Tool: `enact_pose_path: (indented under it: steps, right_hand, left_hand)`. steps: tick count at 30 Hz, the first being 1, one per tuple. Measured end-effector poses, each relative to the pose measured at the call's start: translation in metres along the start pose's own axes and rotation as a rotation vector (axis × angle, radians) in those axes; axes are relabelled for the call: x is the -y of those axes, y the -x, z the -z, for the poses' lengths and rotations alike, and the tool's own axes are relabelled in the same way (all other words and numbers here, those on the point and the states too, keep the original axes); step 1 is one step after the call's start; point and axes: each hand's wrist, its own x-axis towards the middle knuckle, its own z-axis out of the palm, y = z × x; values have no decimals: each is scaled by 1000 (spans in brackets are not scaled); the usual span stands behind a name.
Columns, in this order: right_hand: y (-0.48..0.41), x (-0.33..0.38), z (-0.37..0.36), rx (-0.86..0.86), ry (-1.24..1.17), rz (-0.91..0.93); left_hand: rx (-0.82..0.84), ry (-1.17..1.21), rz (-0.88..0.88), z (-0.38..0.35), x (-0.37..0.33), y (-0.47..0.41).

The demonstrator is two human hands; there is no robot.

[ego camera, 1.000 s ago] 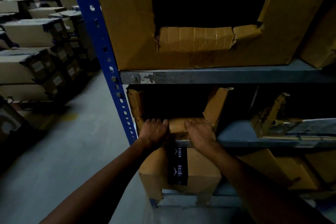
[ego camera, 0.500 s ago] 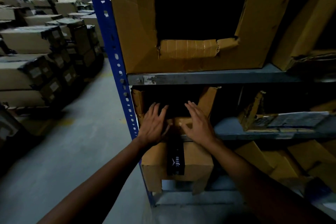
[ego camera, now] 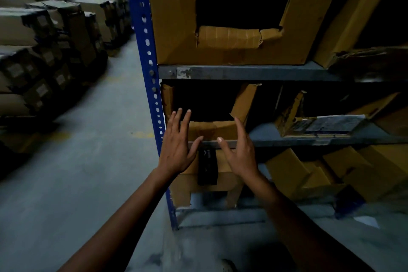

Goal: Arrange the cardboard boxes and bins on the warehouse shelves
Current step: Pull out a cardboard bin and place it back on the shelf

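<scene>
On the blue-posted grey metal rack (ego camera: pixel 242 72), a large brown cardboard bin with a cut-out front (ego camera: pixel 176 17) fills the upper shelf's left end. A smaller torn brown cardboard bin (ego camera: pixel 212 130) sits at the middle shelf's left front corner. The left hand (ego camera: pixel 176 150) and right hand (ego camera: pixel 240 153) face it, fingers straight and spread, apparently not touching.

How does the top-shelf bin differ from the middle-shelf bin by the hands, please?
The top bin is larger than the middle bin. The top bin's lip looks taped; the middle bin's looks bare. The middle bin's cut edges are more ragged than the top bin's. Both are cardboard with cut-out fronts.
</scene>
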Motion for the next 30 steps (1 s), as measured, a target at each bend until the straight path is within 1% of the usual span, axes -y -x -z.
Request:
enact_pose_path:
  steps: [5,10,15,20,25,30]
  right_hand:
    - [22,-6,15,-7,-4,-65]
    - [36,-20,43,-47,2,-130]
    - [42,-38,90,-149,-2,-166]
    - [60,-65,169,-294,-15,-216]
    - [94,-99,267,-393,-101,-287]
    - [133,-137,356,-500,-52,-358]
  left_hand:
    - [-10,104,-13,-6,-24,12]
    - [26,156,-51,-18,-53,11]
    - [40,183,-117,-31,-103,2]
    - [99,199,-258,-63,-177,-7]
    - [148,231,-390,-102,-278,-2]
    - [179,252,-482,-147,-381,14]
